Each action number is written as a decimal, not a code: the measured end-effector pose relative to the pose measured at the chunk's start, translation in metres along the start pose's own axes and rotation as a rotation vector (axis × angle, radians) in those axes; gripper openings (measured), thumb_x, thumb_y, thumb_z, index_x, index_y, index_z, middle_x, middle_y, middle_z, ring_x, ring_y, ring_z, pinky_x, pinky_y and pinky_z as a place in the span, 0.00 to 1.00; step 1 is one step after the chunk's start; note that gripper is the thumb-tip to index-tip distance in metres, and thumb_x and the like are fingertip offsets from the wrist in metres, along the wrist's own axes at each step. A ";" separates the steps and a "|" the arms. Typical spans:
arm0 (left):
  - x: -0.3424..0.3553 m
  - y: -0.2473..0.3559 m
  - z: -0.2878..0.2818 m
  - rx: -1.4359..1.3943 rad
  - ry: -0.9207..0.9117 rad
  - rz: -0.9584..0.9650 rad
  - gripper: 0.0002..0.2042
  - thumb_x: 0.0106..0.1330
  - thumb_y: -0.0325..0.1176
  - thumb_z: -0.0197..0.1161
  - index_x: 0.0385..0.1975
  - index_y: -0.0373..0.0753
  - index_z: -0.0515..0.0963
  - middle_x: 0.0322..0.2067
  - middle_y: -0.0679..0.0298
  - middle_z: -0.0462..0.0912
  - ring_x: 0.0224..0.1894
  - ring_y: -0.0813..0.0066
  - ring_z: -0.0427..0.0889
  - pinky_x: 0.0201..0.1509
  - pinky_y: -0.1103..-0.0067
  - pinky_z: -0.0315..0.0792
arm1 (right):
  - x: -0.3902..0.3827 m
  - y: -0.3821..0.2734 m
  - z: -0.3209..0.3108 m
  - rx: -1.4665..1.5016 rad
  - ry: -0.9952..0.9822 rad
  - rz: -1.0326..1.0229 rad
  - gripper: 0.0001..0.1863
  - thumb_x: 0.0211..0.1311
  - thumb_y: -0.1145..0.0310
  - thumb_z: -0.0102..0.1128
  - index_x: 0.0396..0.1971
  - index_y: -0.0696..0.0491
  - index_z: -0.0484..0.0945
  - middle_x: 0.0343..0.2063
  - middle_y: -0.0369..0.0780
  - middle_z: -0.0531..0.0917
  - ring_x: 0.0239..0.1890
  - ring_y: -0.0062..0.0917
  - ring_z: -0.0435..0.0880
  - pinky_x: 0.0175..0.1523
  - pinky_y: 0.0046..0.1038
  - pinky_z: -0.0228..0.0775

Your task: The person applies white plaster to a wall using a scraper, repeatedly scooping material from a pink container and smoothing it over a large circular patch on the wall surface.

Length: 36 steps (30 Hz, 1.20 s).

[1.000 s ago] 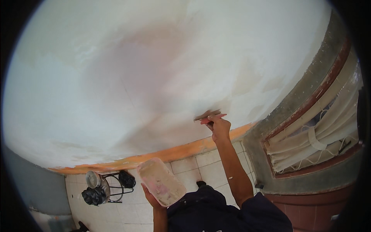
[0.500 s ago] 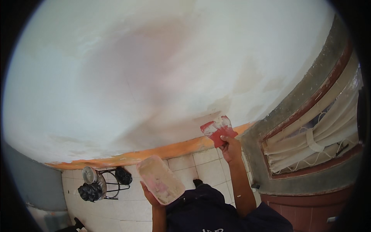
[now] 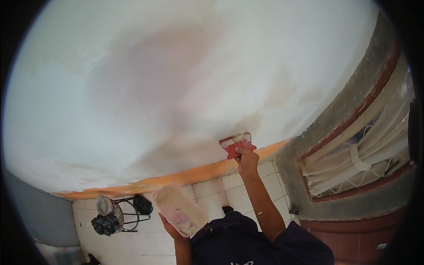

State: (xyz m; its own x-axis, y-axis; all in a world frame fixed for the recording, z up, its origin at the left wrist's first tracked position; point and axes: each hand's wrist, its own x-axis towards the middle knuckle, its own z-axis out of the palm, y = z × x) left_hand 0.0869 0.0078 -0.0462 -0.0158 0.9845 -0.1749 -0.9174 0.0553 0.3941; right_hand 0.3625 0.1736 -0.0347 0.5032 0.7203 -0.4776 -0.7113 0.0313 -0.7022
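Observation:
My right hand (image 3: 247, 160) grips a red spreader (image 3: 237, 145) smeared with pale paste, its blade at the lower part of the white wall (image 3: 145, 79), apparently against it. Faint greyish and beige patches show on the wall around it. Low at the centre-left, my left hand (image 3: 170, 225) holds a shallow translucent plastic tray (image 3: 181, 208) from its side, with pale paste and some pink stains inside.
A black-framed stool (image 3: 131, 214) stands on the tiled floor (image 3: 209, 189), with a bucket (image 3: 104, 205) and black bags (image 3: 106, 225). An orange band (image 3: 190, 173) runs along the wall's foot. At right are a curtained window (image 3: 353, 159) and brown door (image 3: 349, 234).
The spreader turned from edge-on to showing its red face as it moved down and right, then shifted back left to the wall. The tray moved slightly left and down.

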 end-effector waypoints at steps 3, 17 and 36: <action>-0.002 -0.002 -0.001 0.001 0.015 0.000 0.30 0.73 0.59 0.40 0.69 0.47 0.58 0.65 0.61 0.64 0.65 0.57 0.66 0.68 0.59 0.62 | -0.013 -0.010 0.012 0.063 -0.062 -0.057 0.10 0.53 0.84 0.61 0.37 0.64 0.77 0.37 0.44 0.81 0.35 0.31 0.84 0.39 0.29 0.81; -0.003 0.006 0.000 -0.019 -0.022 -0.039 0.31 0.73 0.59 0.41 0.69 0.47 0.58 0.64 0.61 0.65 0.64 0.57 0.67 0.66 0.57 0.64 | -0.065 -0.071 0.007 -0.088 -0.163 -0.115 0.09 0.55 0.81 0.59 0.37 0.67 0.76 0.36 0.45 0.81 0.35 0.29 0.84 0.37 0.27 0.80; -0.015 0.010 -0.016 -0.015 0.034 -0.015 0.30 0.72 0.59 0.42 0.67 0.46 0.60 0.63 0.61 0.67 0.62 0.57 0.69 0.64 0.57 0.67 | -0.042 -0.019 0.075 -0.596 -0.183 -0.517 0.11 0.60 0.72 0.58 0.23 0.64 0.82 0.15 0.38 0.80 0.19 0.19 0.76 0.26 0.24 0.69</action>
State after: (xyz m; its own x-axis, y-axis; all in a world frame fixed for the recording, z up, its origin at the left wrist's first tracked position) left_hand 0.0712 -0.0088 -0.0544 -0.0153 0.9772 -0.2117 -0.9234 0.0674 0.3779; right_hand 0.3179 0.1949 0.0382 0.5715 0.8195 0.0421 -0.0038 0.0539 -0.9985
